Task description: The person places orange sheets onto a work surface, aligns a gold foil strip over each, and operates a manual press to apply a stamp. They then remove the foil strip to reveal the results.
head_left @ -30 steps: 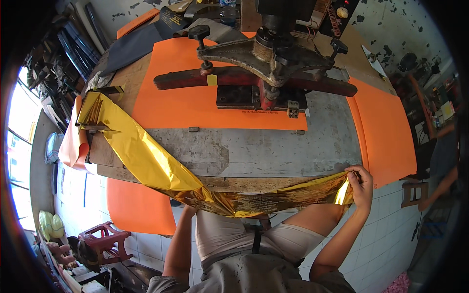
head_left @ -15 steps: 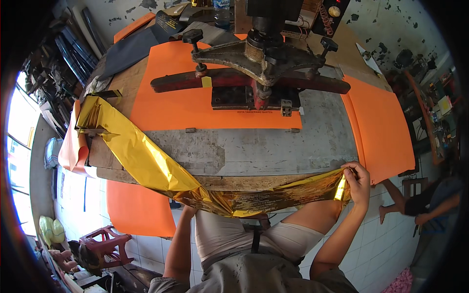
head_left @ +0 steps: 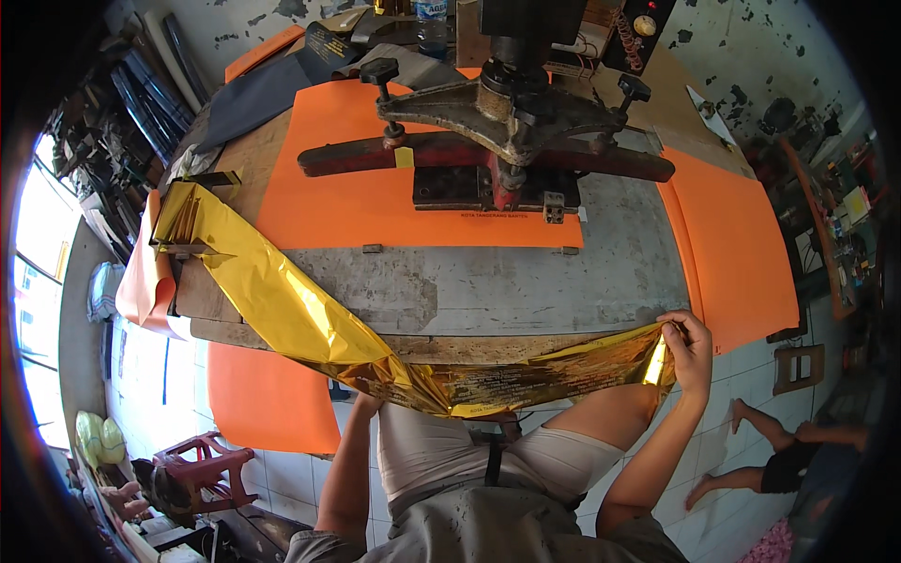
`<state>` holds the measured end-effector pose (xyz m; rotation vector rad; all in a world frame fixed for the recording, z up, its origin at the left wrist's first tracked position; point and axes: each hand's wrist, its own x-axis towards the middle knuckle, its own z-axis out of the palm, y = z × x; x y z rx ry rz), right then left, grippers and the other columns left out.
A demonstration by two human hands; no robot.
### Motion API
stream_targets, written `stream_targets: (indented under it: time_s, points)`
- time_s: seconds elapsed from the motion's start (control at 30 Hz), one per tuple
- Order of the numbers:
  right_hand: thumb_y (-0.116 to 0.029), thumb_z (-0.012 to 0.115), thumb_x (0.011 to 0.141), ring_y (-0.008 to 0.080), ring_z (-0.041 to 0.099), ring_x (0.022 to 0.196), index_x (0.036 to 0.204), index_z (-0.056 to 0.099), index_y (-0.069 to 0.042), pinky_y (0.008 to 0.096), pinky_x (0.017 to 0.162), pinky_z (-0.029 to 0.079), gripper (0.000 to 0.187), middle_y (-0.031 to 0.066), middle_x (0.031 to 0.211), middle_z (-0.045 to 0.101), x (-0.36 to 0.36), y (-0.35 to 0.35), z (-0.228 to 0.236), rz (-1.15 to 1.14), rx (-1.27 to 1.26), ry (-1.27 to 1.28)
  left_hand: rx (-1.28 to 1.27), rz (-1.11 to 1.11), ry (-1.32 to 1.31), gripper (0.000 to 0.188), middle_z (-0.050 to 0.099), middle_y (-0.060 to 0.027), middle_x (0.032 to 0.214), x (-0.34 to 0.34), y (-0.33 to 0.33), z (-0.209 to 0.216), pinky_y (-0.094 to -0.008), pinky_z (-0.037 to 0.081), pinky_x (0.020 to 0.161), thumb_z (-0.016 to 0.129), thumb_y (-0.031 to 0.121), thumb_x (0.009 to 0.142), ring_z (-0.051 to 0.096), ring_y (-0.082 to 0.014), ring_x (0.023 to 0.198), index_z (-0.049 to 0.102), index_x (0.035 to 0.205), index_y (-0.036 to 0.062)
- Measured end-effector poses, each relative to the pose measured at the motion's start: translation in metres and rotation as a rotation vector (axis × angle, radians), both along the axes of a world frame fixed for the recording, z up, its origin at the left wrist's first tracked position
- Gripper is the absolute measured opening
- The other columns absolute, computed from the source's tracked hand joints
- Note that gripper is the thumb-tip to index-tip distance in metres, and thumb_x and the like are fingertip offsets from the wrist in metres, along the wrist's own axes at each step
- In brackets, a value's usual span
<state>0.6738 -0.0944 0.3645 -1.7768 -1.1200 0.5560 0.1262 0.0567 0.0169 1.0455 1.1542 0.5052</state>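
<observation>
A long strip of gold foil (head_left: 282, 291) runs from a metal holder at the table's left corner, sags along the front edge and rises to the right. My right hand (head_left: 691, 353) pinches its far end at the table's front right corner. Pale stamped-out lettering shows in the darker, crumpled stretch over my lap. My left hand (head_left: 366, 405) is beneath the foil near the front edge, its fingers hidden. Ahead of me a black and red press head (head_left: 507, 174) hangs over an orange sheet (head_left: 328, 202) on the grey metal bed (head_left: 507, 291).
A stack of orange sheets (head_left: 737, 244) lies at the table's right side. More orange sheets (head_left: 267, 399) rest below the left front edge, near a red plastic stool (head_left: 206, 469). Dark sheets (head_left: 253, 103) lie at the back left. Another person (head_left: 779, 460) is on the floor at right.
My view has shifted slightly. Both my hands and the foil keep nearly the same places. The other person at the right has moved, with more of the legs in view.
</observation>
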Motion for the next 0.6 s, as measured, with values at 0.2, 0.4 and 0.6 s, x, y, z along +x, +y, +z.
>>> stream_targets:
  time_s: [0.2, 0.4, 0.6]
  points:
    - [-0.012, 0.066, 0.099, 0.0071, 0.053, 0.081, 0.104, 0.069, 0.001, 0.0234, 0.072, 0.042, 0.014, 0.0009, 0.091, 0.063, 0.0, 0.001, 0.001, 0.004, -0.005, -0.003, 0.068, -0.002, 0.111, 0.029, 0.065, -0.0076, 0.119, 0.006, 0.001, 0.006, -0.0379, 0.054, 0.092, 0.065, 0.012, 0.098, 0.06, -0.0195, 0.109, 0.062, 0.125, 0.005]
    - [-0.015, 0.065, 0.101, 0.0042, 0.043, 0.073, 0.105, 0.068, 0.001, 0.0229, 0.066, 0.035, 0.017, -0.0034, 0.084, 0.058, 0.0, 0.0, -0.003, 0.006, 0.013, -0.002, 0.101, 0.023, 0.077, 0.03, 0.065, -0.0074, 0.121, 0.013, 0.001, 0.015, -0.0361, 0.053, 0.091, 0.064, 0.02, 0.101, 0.06, -0.0198, 0.107, 0.064, 0.126, 0.0034]
    - [-0.016, 0.065, 0.101, 0.0046, 0.044, 0.073, 0.107, 0.069, 0.0, 0.0236, 0.066, 0.035, 0.018, -0.0033, 0.085, 0.058, -0.001, 0.002, -0.005, 0.001, 0.04, -0.026, 0.032, -0.022, 0.133, 0.037, 0.061, -0.0069, 0.13, 0.013, 0.002, 0.025, -0.037, 0.048, 0.101, 0.062, 0.023, 0.101, 0.056, -0.0203, 0.117, 0.059, 0.133, 0.0053]
